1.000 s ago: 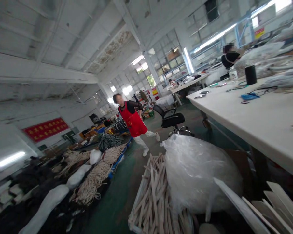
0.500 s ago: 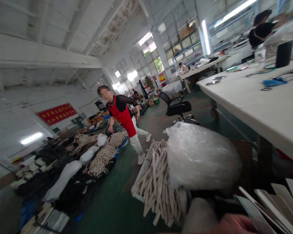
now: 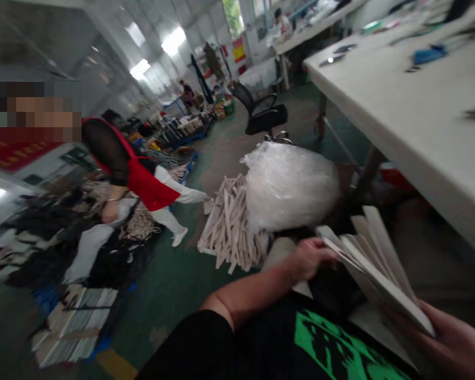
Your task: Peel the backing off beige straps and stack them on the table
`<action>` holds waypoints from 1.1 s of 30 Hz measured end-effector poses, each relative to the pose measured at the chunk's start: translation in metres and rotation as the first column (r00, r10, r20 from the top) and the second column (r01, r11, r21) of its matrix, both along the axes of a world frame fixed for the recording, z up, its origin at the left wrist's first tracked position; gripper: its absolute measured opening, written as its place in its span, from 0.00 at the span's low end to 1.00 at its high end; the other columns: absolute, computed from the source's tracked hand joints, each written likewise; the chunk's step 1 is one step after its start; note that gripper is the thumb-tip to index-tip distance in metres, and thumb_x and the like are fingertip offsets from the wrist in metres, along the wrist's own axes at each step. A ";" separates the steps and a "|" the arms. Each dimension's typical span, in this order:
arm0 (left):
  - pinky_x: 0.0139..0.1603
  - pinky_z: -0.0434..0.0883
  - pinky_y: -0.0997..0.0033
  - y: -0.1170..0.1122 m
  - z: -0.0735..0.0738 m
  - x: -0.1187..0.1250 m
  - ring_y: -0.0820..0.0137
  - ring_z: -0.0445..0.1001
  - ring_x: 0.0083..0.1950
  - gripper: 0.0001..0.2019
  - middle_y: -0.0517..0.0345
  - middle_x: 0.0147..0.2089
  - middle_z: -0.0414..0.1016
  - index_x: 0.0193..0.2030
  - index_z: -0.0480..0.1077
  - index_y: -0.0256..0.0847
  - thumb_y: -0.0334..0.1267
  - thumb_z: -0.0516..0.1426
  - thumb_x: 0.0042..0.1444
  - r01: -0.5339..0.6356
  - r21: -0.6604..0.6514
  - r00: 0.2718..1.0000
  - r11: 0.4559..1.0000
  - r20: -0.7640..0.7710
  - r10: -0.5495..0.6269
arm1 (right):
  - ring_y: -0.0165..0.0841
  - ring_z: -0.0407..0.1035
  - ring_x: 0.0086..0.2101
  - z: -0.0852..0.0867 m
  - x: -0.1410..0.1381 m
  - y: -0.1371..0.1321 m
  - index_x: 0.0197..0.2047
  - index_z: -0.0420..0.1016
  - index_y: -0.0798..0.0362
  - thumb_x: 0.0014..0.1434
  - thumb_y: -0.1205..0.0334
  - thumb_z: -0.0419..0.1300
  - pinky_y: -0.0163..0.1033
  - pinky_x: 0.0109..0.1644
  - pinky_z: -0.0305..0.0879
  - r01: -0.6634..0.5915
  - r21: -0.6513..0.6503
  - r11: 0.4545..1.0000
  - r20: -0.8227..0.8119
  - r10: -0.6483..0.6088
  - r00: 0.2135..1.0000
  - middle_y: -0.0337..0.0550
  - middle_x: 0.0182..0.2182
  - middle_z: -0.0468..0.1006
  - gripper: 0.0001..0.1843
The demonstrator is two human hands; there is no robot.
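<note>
My right hand point(image 3: 449, 343) at the lower right grips a fanned stack of flat beige boards point(image 3: 376, 269) from below. My left hand point(image 3: 311, 258) reaches across my black shirt to the near edge of that stack, fingers curled against the boards. Just behind the stack sits a big clear plastic bag point(image 3: 291, 182), with a crate of pale wooden slats point(image 3: 229, 224) to its left on the green floor.
A long white worktable point(image 3: 399, 95) runs along the right, with small tools on it. A black office chair point(image 3: 263, 111) stands beyond the bag. A person in a red apron point(image 3: 142, 179) bends over piles of rope and dark cloth point(image 3: 114, 237) on the left.
The view has tipped down and left. Both my hands and the fanned boards have come into sight. The person in the red apron has walked closer and bent over the piles.
</note>
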State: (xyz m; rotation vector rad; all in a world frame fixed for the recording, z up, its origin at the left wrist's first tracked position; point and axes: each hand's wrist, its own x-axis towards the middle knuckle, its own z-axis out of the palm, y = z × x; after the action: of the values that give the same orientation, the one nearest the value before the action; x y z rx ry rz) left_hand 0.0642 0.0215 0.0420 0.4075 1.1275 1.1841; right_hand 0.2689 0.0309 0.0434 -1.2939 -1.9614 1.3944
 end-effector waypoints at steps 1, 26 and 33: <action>0.26 0.66 0.77 -0.001 0.003 -0.003 0.78 0.67 0.24 0.19 0.63 0.25 0.72 0.27 0.72 0.37 0.38 0.73 0.27 -0.016 -0.040 1.000 0.999 -0.008 0.016 | 0.52 0.77 0.33 0.005 0.007 -0.010 0.29 0.79 0.38 0.47 0.35 0.62 0.49 0.34 0.73 0.022 -0.044 0.999 0.024 -0.020 1.000 0.47 0.27 0.81 0.17; 0.27 0.64 0.81 -0.022 0.008 0.015 0.83 0.62 0.24 0.12 0.65 0.26 0.68 0.34 0.73 0.35 0.30 0.69 0.42 0.250 -0.155 0.943 0.956 0.261 -0.205 | 0.27 0.60 0.22 -0.003 -0.002 0.002 0.38 0.79 0.54 0.49 0.51 0.67 0.35 0.25 0.59 0.298 -0.345 0.890 -0.375 -0.422 0.825 0.44 0.33 0.80 0.17; 0.29 0.64 0.77 -0.035 0.017 0.016 0.80 0.63 0.24 0.13 0.65 0.23 0.65 0.33 0.74 0.35 0.36 0.70 0.43 0.462 -0.062 0.844 0.885 0.338 -0.417 | 0.33 0.69 0.30 -0.019 -0.026 0.019 0.37 0.81 0.55 0.45 0.56 0.69 0.34 0.29 0.64 0.072 -0.325 0.943 -0.468 -0.226 0.855 0.43 0.34 0.80 0.16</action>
State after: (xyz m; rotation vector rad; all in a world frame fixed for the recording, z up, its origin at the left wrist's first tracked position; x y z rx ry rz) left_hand 0.0804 -0.0136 0.0589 0.3299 0.7746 0.7225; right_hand 0.2434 0.0503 0.0240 -1.0325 -1.3121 1.7767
